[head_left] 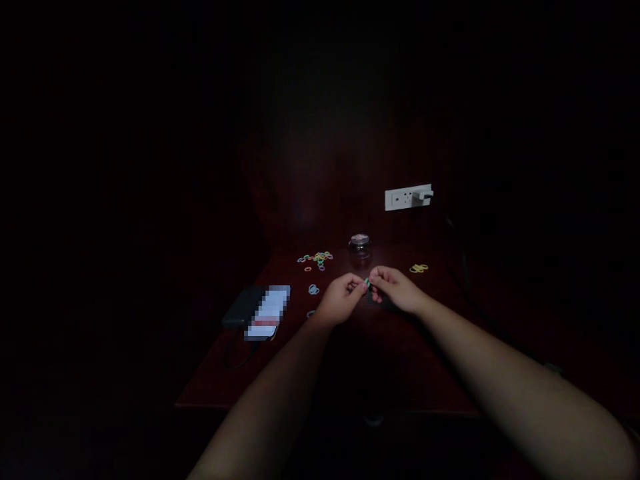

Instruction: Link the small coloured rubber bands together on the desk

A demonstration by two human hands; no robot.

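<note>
My left hand and my right hand meet above the middle of the dark red table. Thumb and fingers of both are pinched on a small green elastic band, which is partly covered by the fingertips. Beyond my left hand lies a loose pile of mixed-colour elastic bands. A few light blue bands sit nearer to that hand, and a greyish band shows beside my left wrist. Yellow bands are grouped beyond my right wrist.
A small clear lidded jar stands behind my hands. At the left, a phone with a lit, blurred screen lies against a dark flat object. A white wall socket holds a plug. The surroundings are very dark.
</note>
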